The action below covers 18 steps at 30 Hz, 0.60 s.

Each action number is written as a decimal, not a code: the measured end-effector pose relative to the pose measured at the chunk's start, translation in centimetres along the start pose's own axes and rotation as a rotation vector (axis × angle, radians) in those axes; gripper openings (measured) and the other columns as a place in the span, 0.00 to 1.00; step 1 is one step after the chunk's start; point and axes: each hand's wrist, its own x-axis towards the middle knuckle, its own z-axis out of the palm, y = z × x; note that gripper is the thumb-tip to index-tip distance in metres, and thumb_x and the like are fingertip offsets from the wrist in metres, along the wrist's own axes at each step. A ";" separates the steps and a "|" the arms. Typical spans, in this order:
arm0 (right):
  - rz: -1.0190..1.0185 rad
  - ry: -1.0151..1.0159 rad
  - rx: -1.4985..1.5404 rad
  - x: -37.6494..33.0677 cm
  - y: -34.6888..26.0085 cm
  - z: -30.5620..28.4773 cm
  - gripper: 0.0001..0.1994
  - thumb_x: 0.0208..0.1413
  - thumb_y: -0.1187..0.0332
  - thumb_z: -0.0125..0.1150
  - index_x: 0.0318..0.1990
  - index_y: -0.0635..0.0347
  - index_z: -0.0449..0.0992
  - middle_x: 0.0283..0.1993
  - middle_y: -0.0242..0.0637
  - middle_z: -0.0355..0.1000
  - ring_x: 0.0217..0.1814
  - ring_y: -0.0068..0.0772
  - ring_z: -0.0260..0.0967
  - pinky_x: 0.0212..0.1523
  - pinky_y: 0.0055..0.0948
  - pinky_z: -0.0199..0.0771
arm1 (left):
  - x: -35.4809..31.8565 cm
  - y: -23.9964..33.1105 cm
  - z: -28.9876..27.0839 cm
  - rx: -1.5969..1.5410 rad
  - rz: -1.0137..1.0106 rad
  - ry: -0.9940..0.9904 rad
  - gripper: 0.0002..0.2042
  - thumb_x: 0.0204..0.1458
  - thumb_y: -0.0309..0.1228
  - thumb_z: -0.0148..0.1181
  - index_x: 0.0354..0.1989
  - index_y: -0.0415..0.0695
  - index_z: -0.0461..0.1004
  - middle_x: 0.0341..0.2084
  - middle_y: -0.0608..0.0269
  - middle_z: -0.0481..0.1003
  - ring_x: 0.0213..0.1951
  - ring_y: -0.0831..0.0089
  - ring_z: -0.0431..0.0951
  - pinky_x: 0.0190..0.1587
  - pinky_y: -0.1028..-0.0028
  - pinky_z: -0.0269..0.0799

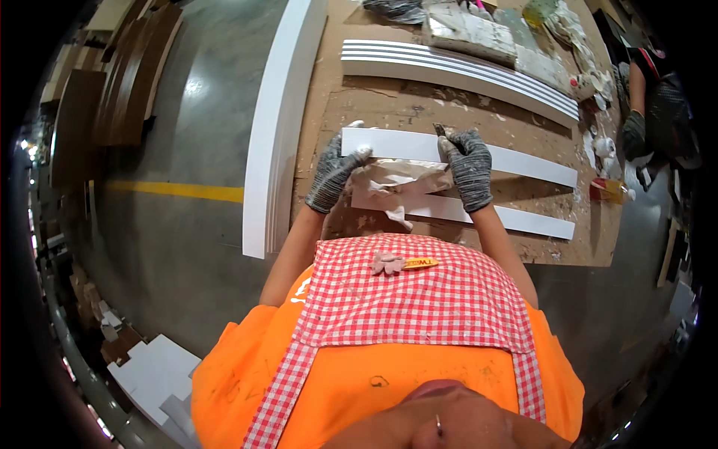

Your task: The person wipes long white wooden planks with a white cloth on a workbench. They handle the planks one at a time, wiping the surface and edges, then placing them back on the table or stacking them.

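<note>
Both my hands wear grey knitted gloves with worn, stained fingertips. My left hand (336,170) is closed on the left end of a long white board strip (396,144), its thumb at the lower edge. Farther right along the same strip, my right hand (468,168) is closed round it. A dark, stained tip shows by the right thumb; whether it is a fingertip or a small tool I cannot tell. Below the held strip lie a crumpled off-white rag or paper (410,176) and a second white strip (523,222).
The brown worktable (359,101) is spotted with white. Across its far side lies a stack of white strips (456,73); long white boards (280,142) line the left edge. Stained blocks (467,37), rags and a bottle (609,190) sit to the right. A co-worker's gloved hand (634,135) is beyond.
</note>
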 end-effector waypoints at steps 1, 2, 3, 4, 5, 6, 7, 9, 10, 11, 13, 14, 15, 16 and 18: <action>-0.001 -0.006 0.018 -0.1 -0.8 0.3 0.06 0.47 0.69 0.62 0.29 0.63 0.76 0.29 0.42 0.71 0.33 0.39 0.69 0.36 0.33 0.69 | -0.3 0.2 -0.2 0.032 0.021 -0.018 0.28 0.50 0.31 0.61 0.59 0.39 0.59 0.50 0.56 0.69 0.50 0.70 0.70 0.51 0.73 0.69; -0.068 -0.044 0.015 -0.1 -2.0 1.2 0.07 0.48 0.68 0.62 0.30 0.62 0.77 0.29 0.43 0.71 0.33 0.40 0.69 0.36 0.34 0.69 | -0.6 0.4 -0.3 0.065 0.041 -0.035 0.29 0.49 0.31 0.61 0.59 0.39 0.59 0.50 0.56 0.68 0.50 0.70 0.70 0.51 0.73 0.69; -0.135 -0.073 0.006 -0.1 -3.9 2.2 0.07 0.49 0.67 0.61 0.30 0.62 0.77 0.29 0.43 0.70 0.33 0.40 0.69 0.36 0.34 0.69 | -0.7 0.9 -0.2 0.096 0.064 -0.062 0.30 0.49 0.30 0.62 0.60 0.39 0.59 0.50 0.56 0.68 0.50 0.70 0.70 0.51 0.73 0.69; -0.174 -0.142 -0.022 0.0 -5.7 3.2 0.07 0.49 0.66 0.60 0.31 0.61 0.77 0.29 0.43 0.70 0.32 0.42 0.69 0.36 0.36 0.69 | -0.7 1.2 -0.3 0.226 0.078 -0.058 0.31 0.47 0.32 0.63 0.60 0.39 0.59 0.52 0.56 0.68 0.52 0.69 0.68 0.54 0.73 0.67; -0.203 -0.190 -0.032 0.3 -7.0 4.2 0.07 0.50 0.66 0.60 0.32 0.60 0.76 0.30 0.44 0.69 0.33 0.44 0.68 0.36 0.37 0.69 | -0.7 1.3 -0.4 0.250 0.085 -0.053 0.31 0.47 0.32 0.64 0.60 0.39 0.59 0.52 0.57 0.67 0.53 0.69 0.68 0.54 0.72 0.66; -0.248 -0.200 -0.035 0.7 -7.9 5.1 0.07 0.50 0.67 0.59 0.32 0.61 0.76 0.31 0.44 0.69 0.34 0.45 0.68 0.37 0.36 0.69 | -0.8 1.3 -0.5 0.274 0.091 -0.047 0.32 0.47 0.33 0.64 0.60 0.39 0.59 0.52 0.57 0.67 0.53 0.69 0.68 0.55 0.72 0.65; -0.293 -0.208 -0.039 1.0 -8.5 5.8 0.07 0.50 0.68 0.59 0.33 0.61 0.76 0.32 0.44 0.68 0.35 0.45 0.68 0.37 0.36 0.69 | -0.8 1.4 -0.6 0.297 0.097 -0.042 0.32 0.47 0.34 0.64 0.60 0.39 0.59 0.52 0.57 0.67 0.53 0.69 0.67 0.55 0.71 0.64; -0.315 -0.234 0.014 1.6 -9.5 6.3 0.06 0.50 0.69 0.58 0.33 0.62 0.76 0.33 0.44 0.68 0.36 0.46 0.68 0.39 0.36 0.69 | -0.5 0.2 -1.4 0.382 0.137 -0.031 0.33 0.47 0.37 0.65 0.60 0.39 0.59 0.53 0.58 0.67 0.54 0.68 0.66 0.56 0.71 0.62; -0.324 -0.245 0.038 1.8 -9.8 6.5 0.06 0.49 0.70 0.58 0.33 0.62 0.76 0.33 0.45 0.68 0.36 0.46 0.68 0.40 0.36 0.69 | -0.5 0.2 -1.5 0.438 0.137 -0.036 0.33 0.47 0.37 0.65 0.60 0.39 0.59 0.53 0.58 0.66 0.54 0.68 0.66 0.56 0.71 0.62; -0.314 -0.249 0.058 1.7 -10.2 6.7 0.06 0.49 0.70 0.58 0.33 0.62 0.76 0.33 0.45 0.68 0.37 0.46 0.68 0.40 0.36 0.69 | -0.5 0.2 -1.6 0.494 0.137 -0.043 0.33 0.47 0.37 0.65 0.60 0.39 0.59 0.53 0.58 0.66 0.54 0.68 0.66 0.56 0.71 0.61; -0.297 -0.256 0.094 1.8 -10.8 6.9 0.06 0.49 0.71 0.58 0.34 0.63 0.75 0.34 0.45 0.68 0.37 0.47 0.68 0.41 0.37 0.69 | -0.8 0.9 -1.2 0.419 0.125 -0.064 0.32 0.47 0.38 0.64 0.59 0.39 0.60 0.53 0.58 0.66 0.54 0.68 0.66 0.57 0.71 0.61; -0.318 -0.244 0.100 1.8 -10.9 6.8 0.06 0.49 0.72 0.58 0.34 0.63 0.75 0.33 0.46 0.68 0.37 0.47 0.68 0.41 0.38 0.68 | -0.9 1.1 -1.0 0.382 0.119 -0.076 0.32 0.47 0.38 0.64 0.59 0.39 0.60 0.53 0.57 0.66 0.54 0.68 0.66 0.57 0.71 0.61; -0.311 -0.238 0.099 1.7 -11.0 6.7 0.06 0.49 0.72 0.58 0.34 0.63 0.75 0.33 0.46 0.68 0.37 0.47 0.68 0.41 0.38 0.68 | -1.1 1.0 -1.0 0.407 0.147 -0.053 0.32 0.47 0.38 0.65 0.58 0.39 0.60 0.52 0.57 0.67 0.54 0.68 0.66 0.57 0.71 0.61; -0.303 -0.231 0.099 1.6 -11.0 6.5 0.06 0.49 0.72 0.58 0.33 0.64 0.75 0.32 0.46 0.68 0.37 0.47 0.68 0.41 0.38 0.68 | -1.2 0.9 -1.1 0.432 0.175 -0.031 0.31 0.46 0.38 0.65 0.58 0.39 0.61 0.52 0.57 0.67 0.53 0.68 0.67 0.57 0.71 0.61; -0.260 -0.220 0.096 1.6 -10.5 5.9 0.07 0.48 0.71 0.58 0.33 0.63 0.75 0.32 0.46 0.69 0.37 0.47 0.68 0.41 0.38 0.69 | -1.3 1.0 -0.9 0.418 0.181 -0.014 0.30 0.46 0.38 0.65 0.57 0.39 0.62 0.51 0.56 0.68 0.53 0.68 0.67 0.56 0.71 0.62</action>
